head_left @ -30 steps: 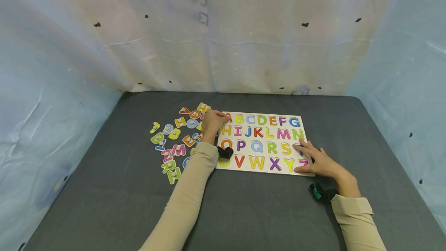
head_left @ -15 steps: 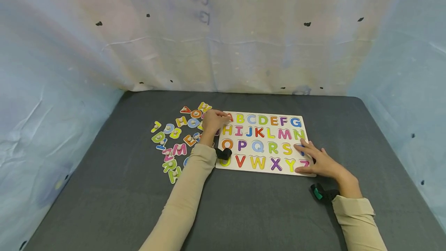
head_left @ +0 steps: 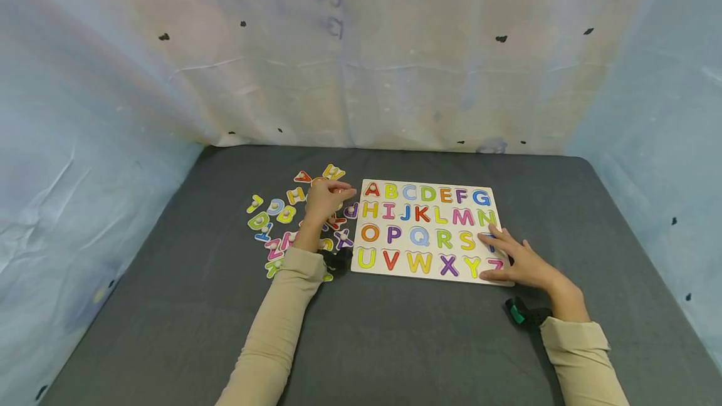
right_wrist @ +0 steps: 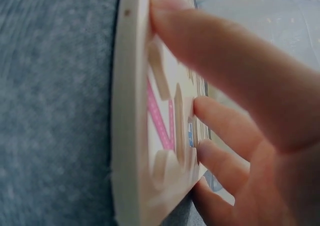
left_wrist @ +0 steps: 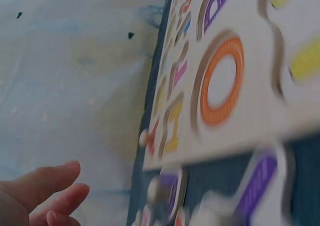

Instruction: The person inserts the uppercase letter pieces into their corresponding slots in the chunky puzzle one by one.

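A white alphabet puzzle board (head_left: 406,274) with colourful letter recesses lies on the table. In its top left corner sits a red letter A piece (head_left: 372,189), whose round knob stands up in the left wrist view. My left hand (head_left: 323,200) is over the loose letter pieces left of the board, its fingers loosely bent and holding nothing. Below it in the left wrist view are blurred purple pieces. My right hand (head_left: 521,262) rests on the board's lower right corner, thumb and fingers spread, partly covering the T and Z (right_wrist: 160,118).
Several loose letter pieces with knobs lie scattered left of the board, among them a green D (head_left: 259,221), a yellow-green B (head_left: 286,214) and a purple X (head_left: 343,239). The dark grey table (head_left: 395,343) is bordered behind by a pale hanging sheet (head_left: 395,99).
My left hand has let go of the red A piece, which now shows in the board's top left corner, and has moved left over the loose pieces. My right hand stays on the board.
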A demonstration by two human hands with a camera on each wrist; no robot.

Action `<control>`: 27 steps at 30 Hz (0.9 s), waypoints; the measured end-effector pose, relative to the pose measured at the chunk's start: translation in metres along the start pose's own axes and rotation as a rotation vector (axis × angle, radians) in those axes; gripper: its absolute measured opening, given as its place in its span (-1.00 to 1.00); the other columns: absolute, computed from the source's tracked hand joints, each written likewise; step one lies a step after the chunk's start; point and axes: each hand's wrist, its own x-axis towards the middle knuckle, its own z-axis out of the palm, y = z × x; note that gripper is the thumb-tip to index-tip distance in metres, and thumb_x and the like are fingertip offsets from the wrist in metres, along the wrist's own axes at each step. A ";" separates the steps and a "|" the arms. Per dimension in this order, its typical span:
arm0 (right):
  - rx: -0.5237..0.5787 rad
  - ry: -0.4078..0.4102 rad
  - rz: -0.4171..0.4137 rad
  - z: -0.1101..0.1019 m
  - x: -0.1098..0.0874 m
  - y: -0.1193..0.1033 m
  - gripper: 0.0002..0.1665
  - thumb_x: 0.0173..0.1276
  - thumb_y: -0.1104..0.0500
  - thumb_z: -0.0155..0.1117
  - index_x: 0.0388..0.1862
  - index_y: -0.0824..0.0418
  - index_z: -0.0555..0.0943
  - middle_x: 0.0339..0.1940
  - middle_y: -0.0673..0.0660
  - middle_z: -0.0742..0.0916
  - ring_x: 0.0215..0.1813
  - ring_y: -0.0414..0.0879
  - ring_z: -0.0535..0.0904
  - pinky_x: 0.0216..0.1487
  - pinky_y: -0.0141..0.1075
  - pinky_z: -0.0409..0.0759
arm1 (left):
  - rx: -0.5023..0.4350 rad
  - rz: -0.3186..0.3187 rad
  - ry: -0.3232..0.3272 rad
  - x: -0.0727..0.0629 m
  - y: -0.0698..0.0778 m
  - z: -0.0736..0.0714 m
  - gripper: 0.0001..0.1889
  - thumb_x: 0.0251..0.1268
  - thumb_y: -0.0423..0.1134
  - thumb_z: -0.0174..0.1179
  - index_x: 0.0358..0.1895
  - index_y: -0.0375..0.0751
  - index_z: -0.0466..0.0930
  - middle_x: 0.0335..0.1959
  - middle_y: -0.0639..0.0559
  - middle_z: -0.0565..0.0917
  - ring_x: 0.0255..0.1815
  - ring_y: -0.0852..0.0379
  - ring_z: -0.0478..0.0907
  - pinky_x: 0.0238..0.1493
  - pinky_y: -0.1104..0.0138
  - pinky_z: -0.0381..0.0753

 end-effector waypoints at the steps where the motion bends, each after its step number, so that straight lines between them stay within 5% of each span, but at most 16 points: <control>1: -0.001 -0.001 0.002 0.000 0.000 0.000 0.03 0.09 -0.02 0.48 0.45 0.30 0.24 0.54 0.47 0.04 0.53 0.52 -0.24 0.31 0.50 -0.37 | 0.001 0.002 0.005 -0.002 -0.002 -0.005 -0.72 0.20 -0.09 0.33 -0.13 -0.18 0.75 -0.50 0.10 0.41 -0.52 0.16 0.25 -0.46 0.35 0.21; 9: -0.004 0.011 -0.006 0.001 -0.001 0.001 0.02 0.08 -0.02 0.48 0.45 0.31 0.25 0.54 0.49 0.05 0.52 0.53 -0.21 0.30 0.52 -0.35 | 0.044 0.030 0.059 -0.013 -0.022 -0.046 -0.69 0.23 -0.10 0.30 -0.09 -0.24 0.74 -0.70 0.16 0.33 -0.72 0.21 0.15 -0.61 0.38 0.13; 14: -0.008 0.010 -0.023 -0.001 -0.001 0.000 0.02 0.09 -0.01 0.48 0.45 0.30 0.26 0.53 0.49 0.07 0.51 0.54 -0.18 0.30 0.52 -0.32 | 0.047 -0.024 0.080 -0.018 -0.036 -0.068 -0.69 0.23 -0.11 0.29 -0.09 -0.27 0.73 -0.70 0.19 0.33 -0.68 0.22 0.18 -0.56 0.38 0.17; 18: 0.000 0.014 -0.029 -0.001 -0.003 0.002 0.02 0.09 0.01 0.48 0.46 0.32 0.23 0.53 0.50 0.06 0.52 0.53 -0.19 0.31 0.50 -0.32 | 0.078 -0.073 0.057 -0.014 -0.045 -0.079 -0.67 0.25 -0.11 0.27 -0.04 -0.27 0.71 -0.69 0.17 0.35 -0.66 0.21 0.19 -0.57 0.37 0.18; 20: 0.002 0.013 -0.026 -0.002 -0.003 0.003 0.03 0.09 0.01 0.47 0.46 0.33 0.22 0.53 0.49 0.06 0.53 0.51 -0.21 0.32 0.50 -0.33 | 0.098 -0.084 0.037 -0.013 -0.049 -0.084 -0.65 0.28 -0.10 0.25 0.00 -0.27 0.69 -0.53 0.02 0.55 -0.54 0.15 0.31 -0.48 0.36 0.25; 24: 0.013 0.001 -0.026 -0.001 -0.003 0.003 0.04 0.10 0.01 0.47 0.46 0.33 0.21 0.53 0.49 0.04 0.53 0.51 -0.24 0.32 0.50 -0.36 | 0.125 -0.095 -0.009 -0.013 -0.058 -0.092 -0.63 0.31 -0.09 0.22 0.03 -0.27 0.67 -0.19 -0.17 0.62 -0.35 0.08 0.38 -0.35 0.34 0.33; 27: 0.017 -0.008 -0.022 0.000 -0.002 0.002 0.04 0.09 -0.01 0.47 0.46 0.33 0.20 0.54 0.49 0.03 0.53 0.50 -0.26 0.32 0.50 -0.38 | 0.135 -0.109 -0.047 -0.013 -0.066 -0.099 -0.62 0.31 -0.08 0.22 0.03 -0.29 0.67 -0.37 -0.04 0.56 -0.43 0.11 0.34 -0.40 0.34 0.33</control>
